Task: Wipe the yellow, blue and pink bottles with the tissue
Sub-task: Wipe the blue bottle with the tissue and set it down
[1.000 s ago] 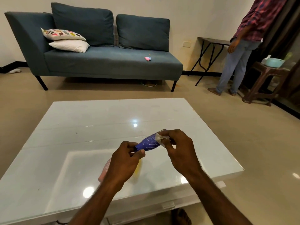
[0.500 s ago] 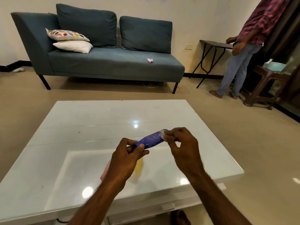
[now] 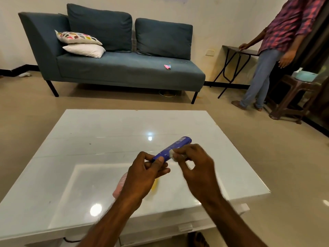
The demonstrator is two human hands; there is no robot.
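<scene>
My left hand (image 3: pixel 142 175) grips the near end of a blue bottle (image 3: pixel 175 147), held tilted above the white table (image 3: pixel 106 136). My right hand (image 3: pixel 197 168) pinches a small wad of white tissue (image 3: pixel 171 155) against the bottle's middle. A pink bottle (image 3: pixel 119 188) lies on the table, mostly hidden behind my left wrist. Between my two hands a sliver of the yellow bottle (image 3: pixel 154 185) shows on the table.
A blue sofa (image 3: pixel 124 68) with two pillows (image 3: pixel 80 43) stands across the floor beyond the table. At the far right a person (image 3: pixel 277 41) stands by a folding side table (image 3: pixel 236 50) and a brown stool (image 3: pixel 292 97) carrying a teal tub.
My right hand has slid the tissue down the blue bottle from its far tip toward the middle, uncovering the far end. The person at the right has shifted stance.
</scene>
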